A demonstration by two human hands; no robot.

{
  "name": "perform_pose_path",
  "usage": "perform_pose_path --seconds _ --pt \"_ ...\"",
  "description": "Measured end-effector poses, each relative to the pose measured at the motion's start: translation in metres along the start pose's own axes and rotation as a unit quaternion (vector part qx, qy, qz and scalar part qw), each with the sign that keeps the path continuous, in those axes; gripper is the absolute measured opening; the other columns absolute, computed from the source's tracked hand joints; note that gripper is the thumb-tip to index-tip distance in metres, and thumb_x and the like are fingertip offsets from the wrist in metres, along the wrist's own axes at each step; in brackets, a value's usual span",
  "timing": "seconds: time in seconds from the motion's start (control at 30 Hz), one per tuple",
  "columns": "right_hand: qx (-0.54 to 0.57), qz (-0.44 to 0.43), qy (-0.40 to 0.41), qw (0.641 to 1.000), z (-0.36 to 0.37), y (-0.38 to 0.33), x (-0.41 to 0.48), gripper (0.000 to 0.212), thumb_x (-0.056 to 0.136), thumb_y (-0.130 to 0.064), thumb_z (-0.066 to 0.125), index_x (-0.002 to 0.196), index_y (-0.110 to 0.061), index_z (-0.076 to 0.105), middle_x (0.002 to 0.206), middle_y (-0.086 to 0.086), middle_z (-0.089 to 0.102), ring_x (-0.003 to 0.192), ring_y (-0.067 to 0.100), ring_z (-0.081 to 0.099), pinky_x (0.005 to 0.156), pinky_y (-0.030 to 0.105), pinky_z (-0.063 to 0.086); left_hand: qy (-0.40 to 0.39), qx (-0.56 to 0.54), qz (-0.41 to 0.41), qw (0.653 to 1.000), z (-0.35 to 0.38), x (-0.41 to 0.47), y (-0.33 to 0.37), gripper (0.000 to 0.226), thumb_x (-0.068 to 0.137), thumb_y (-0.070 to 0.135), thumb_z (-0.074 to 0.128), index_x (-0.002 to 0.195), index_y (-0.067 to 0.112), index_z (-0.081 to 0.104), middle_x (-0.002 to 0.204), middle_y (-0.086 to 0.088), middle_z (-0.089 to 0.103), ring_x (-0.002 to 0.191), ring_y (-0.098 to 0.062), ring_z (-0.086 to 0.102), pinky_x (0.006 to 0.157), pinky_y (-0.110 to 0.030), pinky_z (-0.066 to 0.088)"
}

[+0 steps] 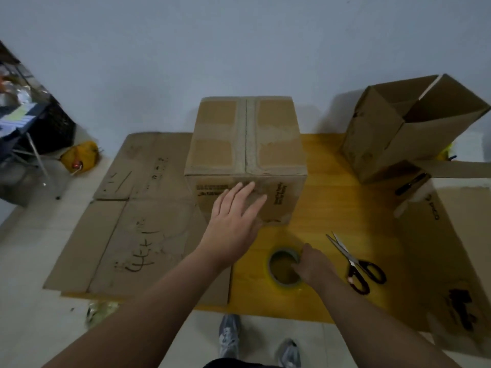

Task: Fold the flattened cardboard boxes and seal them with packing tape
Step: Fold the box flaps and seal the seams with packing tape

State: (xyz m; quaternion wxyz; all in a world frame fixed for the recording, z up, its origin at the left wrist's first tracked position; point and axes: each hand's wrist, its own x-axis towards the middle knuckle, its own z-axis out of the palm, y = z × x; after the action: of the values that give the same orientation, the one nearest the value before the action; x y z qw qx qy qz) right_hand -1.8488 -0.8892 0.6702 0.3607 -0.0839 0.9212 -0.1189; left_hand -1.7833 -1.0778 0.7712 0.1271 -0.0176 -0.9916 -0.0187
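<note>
Sealed box (245, 139): standing upright at the far middle of the yellow table (332, 208), its top flaps meeting under a strip of tape along the seam.
Left hand (233, 216): pressing flat on the box's near face, fingers (248, 189) straight and spread, gripping nothing.
Right hand (313, 264): gripping the packing tape roll (271, 264), fingers curling over its rim into the core.
Packing tape roll: lying flat on the table, just in front of the sealed box.
Scissors (356, 264): lying just right of the roll (black handles toward the person).
Open box (385, 144): sitting tilted at the far right, its mouth gaping.
Flattened cardboard (132, 221): lying left of the sealed box; another flattened sheet (438, 248) is lying at the right.
</note>
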Motion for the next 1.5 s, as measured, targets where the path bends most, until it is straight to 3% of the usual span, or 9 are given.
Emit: perform_pose_path --seconds 0.1,0.3,0.53,0.77,0.87,0.97,1.13,1.27,1.5 --pt "0.008 -0.012 0.043 0.999 0.003 0.001 -0.002 0.046 0.102 -0.016 0.049 0.144 -0.008 0.032 0.121 0.012 0.056 0.068 0.018 0.047 0.06 0.032 0.04 -0.088 -0.033 -0.028 0.995 -0.001 -0.016 0.001 0.046 0.091 0.035 0.059 0.134 0.02 0.05 0.142 -0.009 0.043 0.132 -0.033 0.039 0.107 -0.044 0.033" --pt "0.039 -0.196 0.169 0.965 -0.028 -0.022 -0.035 0.029 0.096 -0.02 0.056 0.124 -0.019 0.05 0.124 0.005 0.05 0.082 0.024 0.059 0.064 0.035 0.051 -0.287 -0.205 -0.164 0.921 0.006 -0.023 0.016 0.071 0.092 0.056 0.049 0.149 0.021 0.026 0.148 -0.005 0.037 0.133 -0.023 0.038 0.105 -0.035 0.037" --pt "0.161 -0.292 0.292 0.896 -0.073 -0.039 -0.076 0.029 0.092 -0.02 0.061 0.121 -0.021 0.054 0.112 -0.01 0.044 0.088 0.011 0.051 0.073 0.029 0.051 -0.1 -0.337 -0.222 0.909 -0.015 -0.018 0.02 0.058 0.089 0.035 0.064 0.139 0.03 0.036 0.13 0.006 0.049 0.11 -0.012 0.054 0.092 -0.035 0.051" --pt "0.333 -0.336 0.334 0.816 -0.087 -0.036 -0.092 0.068 0.08 -0.033 0.077 0.135 -0.029 0.038 0.133 -0.01 0.036 0.125 0.003 0.035 0.101 0.017 0.032 0.043 -0.553 -0.278 0.785 -0.037 -0.021 0.029 0.046 0.091 0.023 0.063 0.129 0.03 0.037 0.123 0.008 0.055 0.114 -0.009 0.056 0.09 -0.03 0.053" --pt "0.461 -0.288 0.19 0.818 -0.094 -0.043 -0.099 0.089 0.07 -0.05 0.073 0.145 -0.03 0.03 0.142 -0.012 0.036 0.129 0.003 0.035 0.099 0.02 0.037 0.081 -0.603 -0.297 0.736 -0.043 -0.017 0.034 0.047 0.091 0.025 0.063 0.131 0.026 0.038 0.126 0.002 0.055 0.114 -0.014 0.058 0.088 -0.038 0.056" --pt "0.509 -0.327 0.058 0.794 -0.1 -0.053 -0.097 0.047 0.078 -0.03 0.074 0.121 -0.021 0.057 0.12 -0.004 0.064 0.112 0.01 0.061 0.079 0.021 0.053 0.072 -0.669 -0.308 0.673 -0.047 -0.01 0.038 0.038 0.093 0.024 0.059 0.128 0.027 0.043 0.123 0.004 0.057 0.11 -0.011 0.06 0.076 -0.025 0.056" --pt "0.426 -0.385 0.201 0.793 -0.117 -0.074 -0.095 0.037 0.078 -0.026 0.079 0.108 -0.019 0.059 0.098 -0.001 0.067 0.086 0.006 0.065 0.068 0.02 0.053 0.092 -0.568 -0.252 0.778 -0.076 0.007 0.025 0.049 0.095 0.018 0.057 0.138 0.031 0.038 0.125 0.016 0.052 0.112 0.002 0.052 0.08 -0.007 0.045" --pt "0.31 -0.4 0.285 0.814 -0.13 -0.096 -0.102 0.037 0.075 -0.031 0.082 0.101 -0.027 0.056 0.087 -0.015 0.059 0.076 -0.005 0.055 0.058 0.009 0.04 0.073 -0.506 -0.216 0.832 -0.113 0.025 0.012 0.032 0.097 0.033 0.052 0.123 0.018 0.061 0.119 0.005 0.062 0.11 -0.008 0.057 0.089 -0.021 0.046" --pt "0.176 -0.407 0.301 0.845 -0.141 -0.132 -0.11 0.043 0.074 -0.045 0.079 0.104 -0.036 0.05 0.095 -0.016 0.055 0.084 0.004 0.052 0.062 0.022 0.038 0.107 -0.469 -0.277 0.832 -0.132 0.049 -0.031 0.016 0.089 0.018 0.065 0.075 0.015 0.058 0.075 0.002 0.057 0.075 -0.013 0.054 0.072 -0.027 0.046"
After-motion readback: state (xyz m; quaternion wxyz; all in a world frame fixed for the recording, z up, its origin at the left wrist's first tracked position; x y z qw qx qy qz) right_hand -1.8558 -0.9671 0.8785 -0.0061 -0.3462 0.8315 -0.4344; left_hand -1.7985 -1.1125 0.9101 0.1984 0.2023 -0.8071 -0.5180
